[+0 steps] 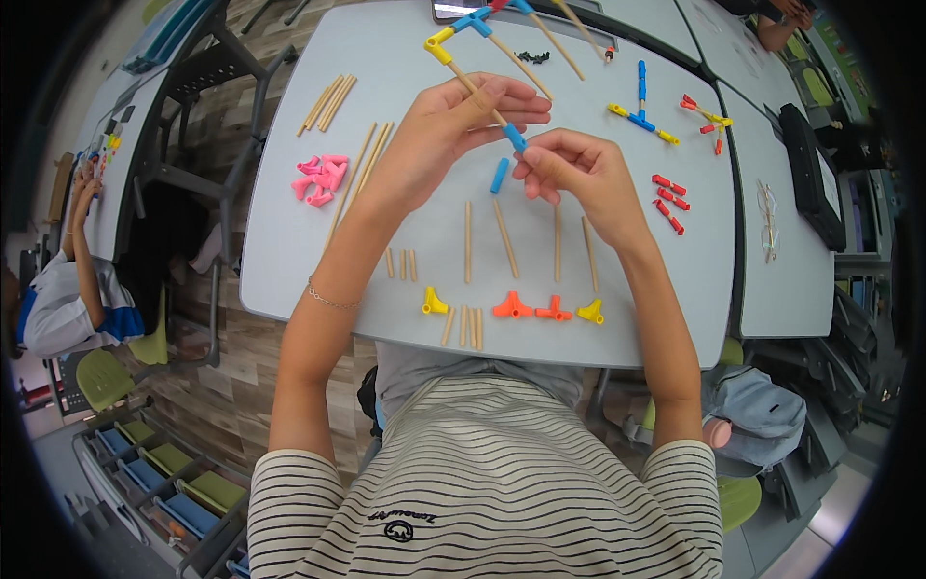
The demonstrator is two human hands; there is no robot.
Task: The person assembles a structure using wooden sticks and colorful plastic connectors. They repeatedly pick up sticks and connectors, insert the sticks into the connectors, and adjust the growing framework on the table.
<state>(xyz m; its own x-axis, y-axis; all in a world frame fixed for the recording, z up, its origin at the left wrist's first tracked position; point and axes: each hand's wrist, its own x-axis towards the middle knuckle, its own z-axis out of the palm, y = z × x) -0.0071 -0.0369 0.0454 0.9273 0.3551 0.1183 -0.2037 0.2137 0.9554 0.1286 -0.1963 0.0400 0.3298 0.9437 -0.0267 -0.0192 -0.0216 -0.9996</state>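
My left hand (449, 125) holds a wooden stick (473, 89) between its thumb and fingers. The stick's upper end sits in a yellow connector (438, 44), part of a frame of sticks with a blue connector (473, 21) beyond. At its lower end is a blue tube connector (516, 138), pinched by the fingertips of my right hand (584, 179). Just below lies a loose blue tube (499, 176). Nearer me are several loose sticks (505, 241), orange connectors (512, 305) and yellow connectors (434, 301).
Pink connectors (320, 179) and a bundle of sticks (328, 104) lie at left. At right are a blue-and-yellow piece (641, 118), a red-and-yellow piece (709, 121) and red connectors (669, 201). Glasses (768, 220) and a black case (812, 179) rest on the adjoining table. Another person (82, 299) works at far left.
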